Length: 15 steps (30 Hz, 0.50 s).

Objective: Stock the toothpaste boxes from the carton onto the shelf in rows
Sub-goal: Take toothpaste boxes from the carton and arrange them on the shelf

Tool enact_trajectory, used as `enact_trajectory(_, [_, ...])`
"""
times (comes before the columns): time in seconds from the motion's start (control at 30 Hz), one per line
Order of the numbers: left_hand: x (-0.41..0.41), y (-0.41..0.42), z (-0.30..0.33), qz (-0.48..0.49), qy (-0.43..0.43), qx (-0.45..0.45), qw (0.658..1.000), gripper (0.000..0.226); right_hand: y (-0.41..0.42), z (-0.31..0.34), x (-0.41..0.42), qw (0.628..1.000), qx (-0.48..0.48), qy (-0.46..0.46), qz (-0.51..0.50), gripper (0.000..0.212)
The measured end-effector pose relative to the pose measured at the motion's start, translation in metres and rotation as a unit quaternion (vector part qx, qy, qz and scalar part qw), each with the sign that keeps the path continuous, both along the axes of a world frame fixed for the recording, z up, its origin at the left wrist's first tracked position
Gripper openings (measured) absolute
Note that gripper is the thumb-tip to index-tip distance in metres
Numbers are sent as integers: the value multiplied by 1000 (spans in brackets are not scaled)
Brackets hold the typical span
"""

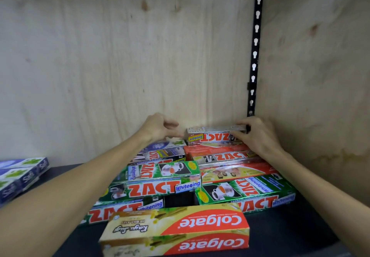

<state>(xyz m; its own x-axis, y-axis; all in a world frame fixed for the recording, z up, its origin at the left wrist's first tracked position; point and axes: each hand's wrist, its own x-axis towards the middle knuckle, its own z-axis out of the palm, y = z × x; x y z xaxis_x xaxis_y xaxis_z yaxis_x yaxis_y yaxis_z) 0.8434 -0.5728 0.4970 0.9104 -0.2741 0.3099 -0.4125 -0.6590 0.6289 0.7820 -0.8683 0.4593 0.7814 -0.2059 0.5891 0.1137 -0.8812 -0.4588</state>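
A silver Zact Smokers box lies on top of the stack at the back of the shelf, against the wooden wall. My right hand grips its right end with curled fingers. My left hand hovers just left of the box with fingers loosely bent, holding nothing; whether the fingertips touch the box is unclear. Below lie red boxes, green Zact Whitening boxes and a red-and-yellow Colgate box at the front. The carton is out of view.
The dark shelf board shows bare at the right front. Blue and white boxes sit at the far left. A black slotted upright runs up the plywood back wall.
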Motion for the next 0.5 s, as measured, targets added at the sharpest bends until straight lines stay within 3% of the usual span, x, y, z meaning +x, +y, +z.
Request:
enact_trajectory(0.13, [-10, 48, -2, 32, -12, -37, 999, 47, 36, 18, -2, 993, -85, -7, 83, 42])
enact_trajectory(0.3, [-22, 109, -20, 59, -8, -60, 996, 37, 105, 19, 3, 976, -122, 14, 180, 32])
enact_trajectory(0.5, [-27, 150, -40, 67, 8, -73, 995, 28, 151, 10, 16, 952, -211, 142, 171, 47])
